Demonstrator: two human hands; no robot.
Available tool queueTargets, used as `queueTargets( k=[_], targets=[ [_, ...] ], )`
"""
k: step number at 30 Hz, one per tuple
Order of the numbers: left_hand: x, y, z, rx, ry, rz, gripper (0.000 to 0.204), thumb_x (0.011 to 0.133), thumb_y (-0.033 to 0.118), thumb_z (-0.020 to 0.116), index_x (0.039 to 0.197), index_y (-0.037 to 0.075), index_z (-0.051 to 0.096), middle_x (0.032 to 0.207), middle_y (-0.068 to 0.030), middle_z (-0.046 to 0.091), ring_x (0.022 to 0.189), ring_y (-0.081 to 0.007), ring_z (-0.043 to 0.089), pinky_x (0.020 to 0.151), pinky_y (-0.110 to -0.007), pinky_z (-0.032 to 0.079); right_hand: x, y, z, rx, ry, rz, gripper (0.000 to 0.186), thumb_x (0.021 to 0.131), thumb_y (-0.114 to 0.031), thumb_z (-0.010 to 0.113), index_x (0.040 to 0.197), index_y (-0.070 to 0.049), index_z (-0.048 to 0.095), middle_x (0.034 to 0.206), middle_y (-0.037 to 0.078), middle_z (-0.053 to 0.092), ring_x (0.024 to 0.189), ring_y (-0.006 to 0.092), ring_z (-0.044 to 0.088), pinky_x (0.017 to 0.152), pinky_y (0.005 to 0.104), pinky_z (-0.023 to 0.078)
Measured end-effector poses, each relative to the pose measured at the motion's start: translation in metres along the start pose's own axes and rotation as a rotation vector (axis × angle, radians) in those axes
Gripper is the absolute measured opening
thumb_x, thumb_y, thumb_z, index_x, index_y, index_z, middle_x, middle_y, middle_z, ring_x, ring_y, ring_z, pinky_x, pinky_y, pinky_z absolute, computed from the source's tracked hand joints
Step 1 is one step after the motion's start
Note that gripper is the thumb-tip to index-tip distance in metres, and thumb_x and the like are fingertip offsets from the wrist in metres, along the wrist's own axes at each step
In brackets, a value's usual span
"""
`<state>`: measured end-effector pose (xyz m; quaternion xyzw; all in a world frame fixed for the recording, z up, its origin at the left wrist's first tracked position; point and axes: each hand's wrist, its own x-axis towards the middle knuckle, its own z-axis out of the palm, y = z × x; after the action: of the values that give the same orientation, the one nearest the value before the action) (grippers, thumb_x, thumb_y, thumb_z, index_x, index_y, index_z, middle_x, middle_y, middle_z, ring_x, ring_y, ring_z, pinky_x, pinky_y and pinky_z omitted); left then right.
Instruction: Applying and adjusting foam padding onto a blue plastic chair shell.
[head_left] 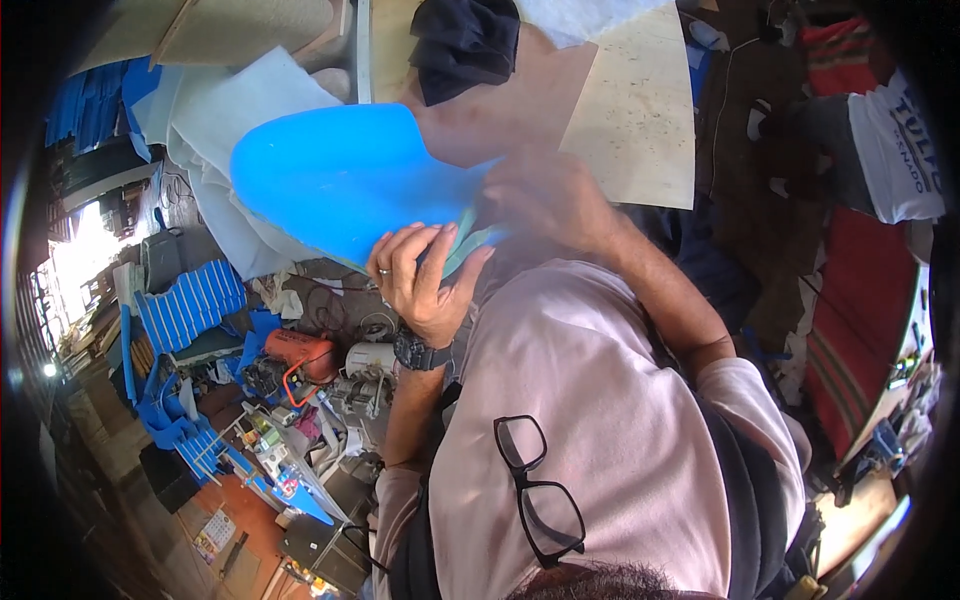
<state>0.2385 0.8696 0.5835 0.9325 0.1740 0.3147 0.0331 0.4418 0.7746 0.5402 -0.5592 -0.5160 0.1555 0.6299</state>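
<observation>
A smooth bright blue, curved piece (330, 165), rounded at its far left end, lies in front of me at the table's near edge. Its near edge shows a pale green layer; I cannot make out its exact kind. My left hand (425, 270), with a ring and a dark wristwatch, is closed on that near edge, fingers over the top and thumb on the body side. At the piece's right end is my right hand (545, 200), bent inward and smeared by motion. Its fingers and anything in them do not show clearly.
Beyond the piece lie a dark cloth (463, 45) and a pale wooden board (640, 115). White sheets (215, 120) hang over the left side. Lower left stand an orange compressor (300, 355) and a cluttered bench. A red striped cloth (860, 320) lies at right.
</observation>
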Motion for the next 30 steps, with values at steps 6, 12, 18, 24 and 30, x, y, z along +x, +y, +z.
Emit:
queueTargets(
  k=[6,12,18,24,30],
  targets=[
    [-0.002,-0.003,-0.003,0.013,-0.048,0.044,0.049,0.077,0.039,0.091,0.112,0.009,0.074,0.109,-0.0046,0.067,0.104,-0.0290,0.065,0.096,-0.049,0.048,-0.007,-0.003,-0.026,-0.115,-0.260,-0.086,0.027,0.079,-0.020,0.085,0.099,-0.005,0.074,0.101,0.009,0.072,0.103,0.0294,0.064,0.090,0.0426,0.053],
    [-0.003,-0.006,-0.002,0.013,-0.023,0.027,0.044,0.076,0.037,0.091,0.110,0.014,0.075,0.109,-0.0001,0.066,0.105,-0.0233,0.066,0.102,-0.048,0.043,-0.009,-0.001,-0.015,-0.084,-0.306,-0.090,0.028,0.078,-0.020,0.086,0.099,-0.005,0.075,0.104,0.008,0.072,0.100,0.0294,0.063,0.091,0.0434,0.052],
    [-0.002,-0.004,-0.003,0.007,-0.023,0.015,0.046,0.075,0.038,0.092,0.110,0.014,0.075,0.109,-0.0002,0.066,0.103,-0.0235,0.067,0.099,-0.048,0.045,-0.004,0.000,-0.011,-0.099,-0.315,-0.137,0.024,0.080,-0.019,0.083,0.097,-0.005,0.075,0.098,0.009,0.070,0.098,0.0292,0.063,0.092,0.0427,0.051],
    [-0.001,0.000,0.000,0.013,0.004,-0.031,0.046,0.071,0.030,0.095,0.110,0.014,0.075,0.109,-0.0009,0.066,0.102,-0.0239,0.066,0.097,-0.046,0.045,0.013,0.014,-0.003,-0.093,-0.302,-0.242,0.018,0.082,-0.016,0.081,0.092,-0.003,0.074,0.093,0.009,0.070,0.093,0.0289,0.062,0.085,0.0420,0.052],
    [0.006,0.008,0.005,0.024,0.042,-0.075,0.042,0.070,0.026,0.095,0.106,0.014,0.076,0.105,0.0003,0.067,0.098,-0.0234,0.066,0.095,-0.046,0.046,0.019,0.015,-0.004,-0.088,-0.355,-0.281,0.017,0.082,-0.015,0.081,0.091,-0.002,0.073,0.092,0.009,0.070,0.092,0.0281,0.062,0.084,0.0414,0.053]
  ],
)
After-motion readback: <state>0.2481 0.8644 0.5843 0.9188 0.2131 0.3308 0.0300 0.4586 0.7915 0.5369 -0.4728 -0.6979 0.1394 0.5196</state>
